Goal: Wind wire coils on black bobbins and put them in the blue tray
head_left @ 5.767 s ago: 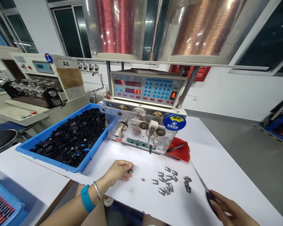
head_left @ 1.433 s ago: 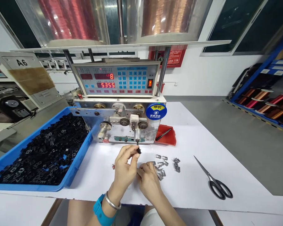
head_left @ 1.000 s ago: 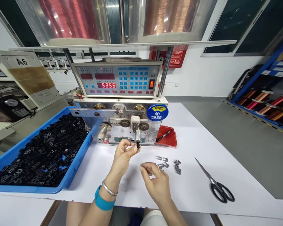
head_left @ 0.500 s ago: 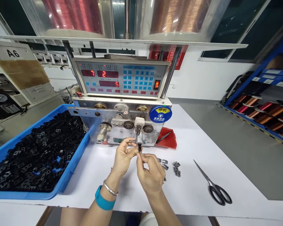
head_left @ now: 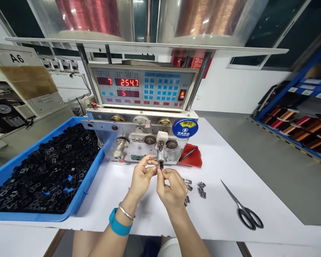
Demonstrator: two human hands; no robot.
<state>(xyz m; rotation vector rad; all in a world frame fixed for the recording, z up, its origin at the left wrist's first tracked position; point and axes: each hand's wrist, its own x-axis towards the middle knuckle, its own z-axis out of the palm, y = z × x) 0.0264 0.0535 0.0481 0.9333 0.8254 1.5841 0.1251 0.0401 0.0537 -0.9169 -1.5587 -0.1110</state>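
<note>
A small black plastic bobbin [head_left: 161, 165] sits at the end of the spindle [head_left: 161, 155] on the coil winding machine [head_left: 135, 121]. Just left of and below it, my left hand [head_left: 142, 177] is closed in a pinch of thumb and fingers, bent toward the spindle tip. My right hand [head_left: 172, 187] pinches thumb against forefinger directly under the bobbin, its fingertips almost meeting the left ones. Whatever lies in either pinch is too fine or too hidden to make out. Small grey slotted parts [head_left: 202, 192] lie on the white tabletop [head_left: 219, 210], to the right of my right hand.
At left stands a blue tray [head_left: 81, 200] heaped with black plastic parts [head_left: 50, 167]. Black-handled scissors [head_left: 243, 208] lie at right. A red bin [head_left: 194, 157] holding a dark pen-like tool is beside the machine. Large wire spools [head_left: 88, 18] stand on the shelf above.
The machine's upper right readout has gone from 2 to 254.7. Both hands stay at the spindle, with the right fingertips slightly shifted. The whole view has moved a little.
</note>
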